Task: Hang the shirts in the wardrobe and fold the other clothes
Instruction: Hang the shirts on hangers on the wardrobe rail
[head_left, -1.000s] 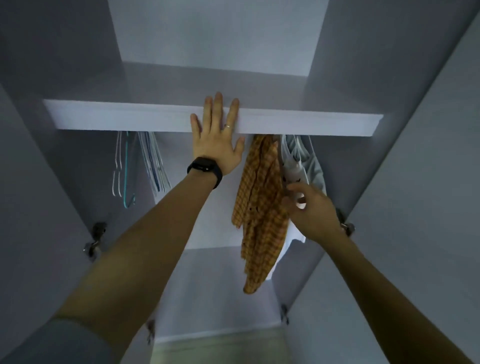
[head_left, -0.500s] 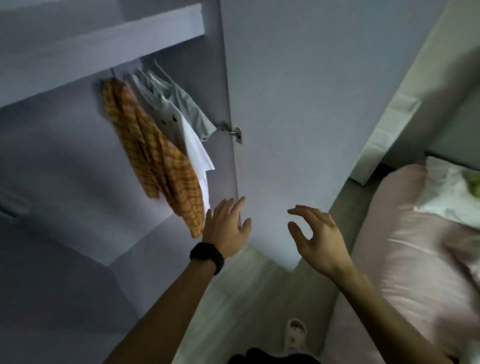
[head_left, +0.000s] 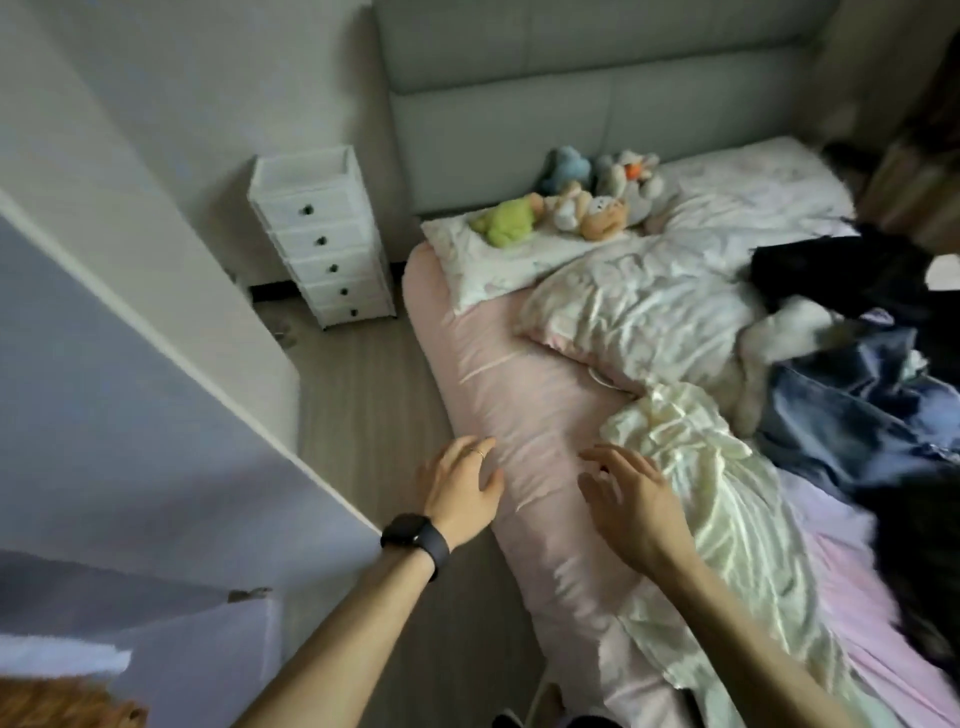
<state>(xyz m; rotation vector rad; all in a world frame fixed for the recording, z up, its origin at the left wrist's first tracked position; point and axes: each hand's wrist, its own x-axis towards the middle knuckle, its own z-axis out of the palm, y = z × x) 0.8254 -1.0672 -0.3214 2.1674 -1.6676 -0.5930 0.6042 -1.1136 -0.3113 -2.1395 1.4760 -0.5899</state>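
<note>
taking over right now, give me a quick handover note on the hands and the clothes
Left hand: open, empty, over the bed edge.
Right hand: open, empty, fingers spread next to the cream garment.
Clothes: the cream garment lies crumpled on the bed; jeans and black clothes are piled further right, unfolded.
Done: an orange checked shirt shows by the wardrobe door, apparently hung.
Left: sort the pile, hang any shirts, fold the rest.

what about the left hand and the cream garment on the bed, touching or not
Apart: the head view shows a strip of bare pink sheet between the left hand and the cream garment.
</note>
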